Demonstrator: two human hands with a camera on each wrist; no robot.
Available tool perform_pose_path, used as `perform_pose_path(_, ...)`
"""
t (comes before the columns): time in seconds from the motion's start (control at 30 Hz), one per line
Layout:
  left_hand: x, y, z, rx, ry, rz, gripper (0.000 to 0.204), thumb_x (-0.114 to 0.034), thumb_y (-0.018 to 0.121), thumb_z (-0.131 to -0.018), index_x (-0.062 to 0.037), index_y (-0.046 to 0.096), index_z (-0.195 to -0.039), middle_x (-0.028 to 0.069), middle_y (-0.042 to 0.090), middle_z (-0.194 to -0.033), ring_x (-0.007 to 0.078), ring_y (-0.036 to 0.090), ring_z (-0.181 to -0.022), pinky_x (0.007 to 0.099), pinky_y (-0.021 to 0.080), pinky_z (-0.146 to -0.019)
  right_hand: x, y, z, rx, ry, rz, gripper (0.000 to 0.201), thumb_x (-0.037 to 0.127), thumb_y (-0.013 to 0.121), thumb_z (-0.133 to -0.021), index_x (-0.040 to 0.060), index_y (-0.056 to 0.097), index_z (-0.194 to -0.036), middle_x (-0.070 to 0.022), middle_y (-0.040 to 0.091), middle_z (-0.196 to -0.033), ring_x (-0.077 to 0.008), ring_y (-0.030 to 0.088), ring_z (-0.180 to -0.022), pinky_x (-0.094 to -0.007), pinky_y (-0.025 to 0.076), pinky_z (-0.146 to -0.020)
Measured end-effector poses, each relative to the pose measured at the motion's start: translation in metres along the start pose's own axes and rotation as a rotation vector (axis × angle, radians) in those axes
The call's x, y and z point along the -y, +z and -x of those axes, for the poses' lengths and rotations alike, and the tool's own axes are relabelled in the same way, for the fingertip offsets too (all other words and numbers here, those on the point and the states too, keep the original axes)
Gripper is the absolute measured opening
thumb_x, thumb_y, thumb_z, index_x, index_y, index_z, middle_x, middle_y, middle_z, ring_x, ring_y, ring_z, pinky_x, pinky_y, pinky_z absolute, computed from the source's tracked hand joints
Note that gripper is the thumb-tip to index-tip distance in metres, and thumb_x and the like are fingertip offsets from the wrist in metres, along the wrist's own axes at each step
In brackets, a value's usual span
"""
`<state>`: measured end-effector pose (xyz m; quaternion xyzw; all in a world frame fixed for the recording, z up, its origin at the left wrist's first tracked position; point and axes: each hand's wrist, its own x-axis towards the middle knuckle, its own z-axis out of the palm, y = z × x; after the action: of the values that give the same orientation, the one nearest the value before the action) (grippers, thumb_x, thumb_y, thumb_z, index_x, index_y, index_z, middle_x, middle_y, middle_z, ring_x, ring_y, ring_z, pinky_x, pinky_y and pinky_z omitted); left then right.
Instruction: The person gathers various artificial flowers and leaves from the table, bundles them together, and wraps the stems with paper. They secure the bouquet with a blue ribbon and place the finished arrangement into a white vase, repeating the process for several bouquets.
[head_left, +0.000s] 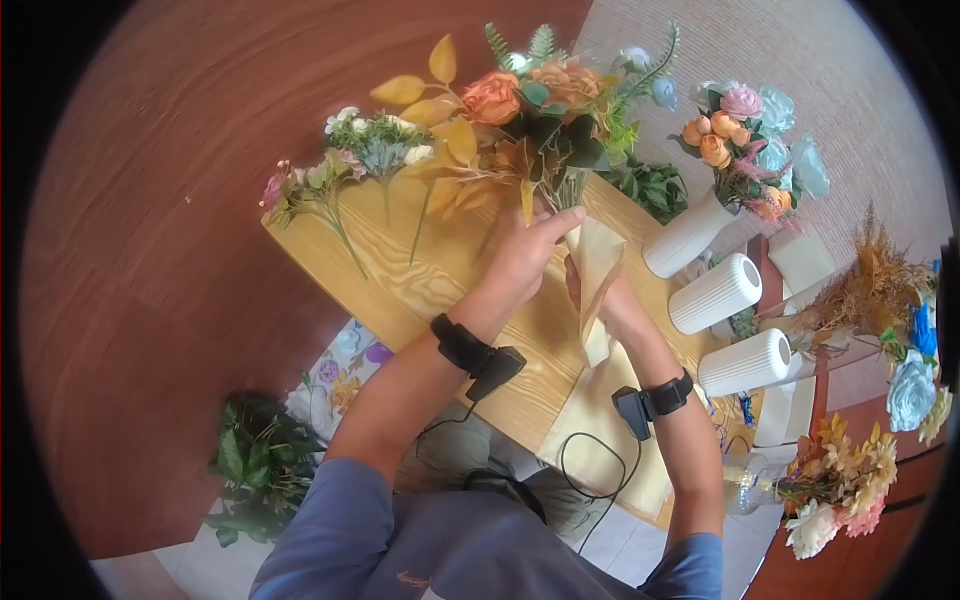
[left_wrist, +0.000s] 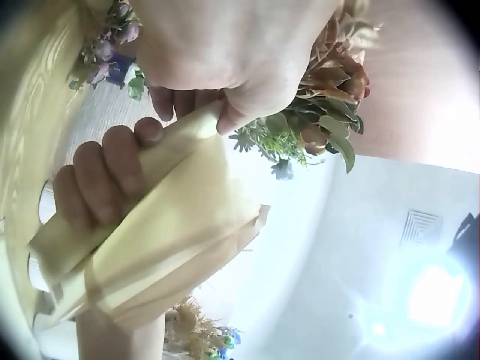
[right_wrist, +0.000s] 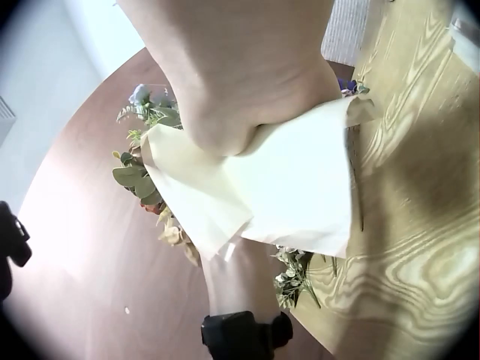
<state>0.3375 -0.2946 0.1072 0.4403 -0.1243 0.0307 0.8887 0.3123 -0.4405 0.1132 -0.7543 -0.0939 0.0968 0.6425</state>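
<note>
A mixed bouquet of artificial flowers [head_left: 545, 110], with orange roses, yellow leaves and ferns, is held upright over the wooden table. Cream wrapping paper [head_left: 598, 255] is rolled around its stems. My left hand [head_left: 522, 255] grips the stems at the paper's upper end, its thumb pressing the paper's edge in the left wrist view. Lower down, my right hand [left_wrist: 112, 172] curls its fingers around the paper roll. In the head view the paper hides part of the right hand. A loose paper flap [right_wrist: 292, 180] spreads below the right hand in the right wrist view.
Loose flower stems [head_left: 340, 225] lie on the table's left side. Along the right stand a white vase [head_left: 690, 240] with flowers and two ribbed white vases [head_left: 715, 297]. Another paper sheet [head_left: 575, 420] lies at the near edge. A glass vase [head_left: 750, 485] holds more flowers.
</note>
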Motion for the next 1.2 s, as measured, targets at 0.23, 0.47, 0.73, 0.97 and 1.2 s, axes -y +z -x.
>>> perform_pose_path(0.23, -0.009, -0.014, 0.006, 0.404, -0.091, 0.356, 0.028, -0.013, 0.055, -0.095, 0.0024, 0.054, -0.117, 0.0185, 0.058, -0.123, 0.0237, 0.055, -0.115, 0.0385, 0.042, -0.100, 0.017, -0.011, 0.009, 0.525, 0.329, -0.598, 0.024, 0.033, 0.044, -0.096, 0.0145, 0.044, -0.081, 0.0082, 0.027, -0.057, -0.0039, 0.021, -0.043, -0.0211, 0.016, -0.038)
perform_pose_path(0.47, 0.004, -0.023, 0.002, 0.375, -0.190, 0.394, 0.028, -0.012, 0.057, -0.093, -0.0004, 0.051, -0.118, 0.0141, 0.059, -0.118, 0.0228, 0.057, -0.111, 0.0380, 0.043, -0.099, 0.014, -0.009, 0.014, 0.582, 0.381, -0.669, 0.028, 0.037, 0.043, -0.097, 0.0141, 0.043, -0.081, 0.0070, 0.030, -0.055, -0.0042, 0.024, -0.042, -0.0208, 0.019, -0.037)
perform_pose_path(0.73, -0.009, -0.019, 0.003, 0.267, -0.216, 0.283, 0.026, -0.007, 0.061, -0.089, -0.0036, 0.052, -0.114, 0.0088, 0.063, -0.099, 0.0191, 0.061, -0.093, 0.0316, 0.048, -0.082, 0.026, 0.001, 0.016, 0.405, 0.310, -0.452, 0.050, 0.053, 0.031, -0.099, 0.0088, 0.053, -0.087, 0.0015, 0.041, -0.058, -0.0102, 0.036, -0.042, -0.0243, 0.029, -0.037)
perform_pose_path(0.97, -0.009, 0.004, 0.012, 0.050, -0.023, 0.148, 0.028, -0.005, 0.063, -0.086, 0.0035, 0.052, -0.111, 0.0112, 0.067, -0.094, 0.0153, 0.064, -0.082, 0.0271, 0.050, -0.071, 0.010, 0.002, 0.001, 0.021, -0.064, 0.060, 0.044, 0.046, 0.037, -0.100, 0.0064, 0.056, -0.097, -0.0026, 0.052, -0.070, -0.0124, 0.050, -0.056, -0.0253, 0.040, -0.048)
perform_pose_path(1.2, -0.019, 0.000, 0.015, 0.272, -0.222, 0.320, 0.033, -0.008, 0.064, -0.087, 0.0039, 0.054, -0.115, 0.0114, 0.067, -0.095, 0.0156, 0.064, -0.082, 0.0256, 0.049, -0.073, 0.010, -0.016, 0.003, 0.353, 0.325, -0.313, 0.062, 0.064, 0.022, -0.096, 0.0097, 0.053, -0.088, -0.0007, 0.048, -0.064, -0.0116, 0.046, -0.050, -0.0262, 0.037, -0.043)
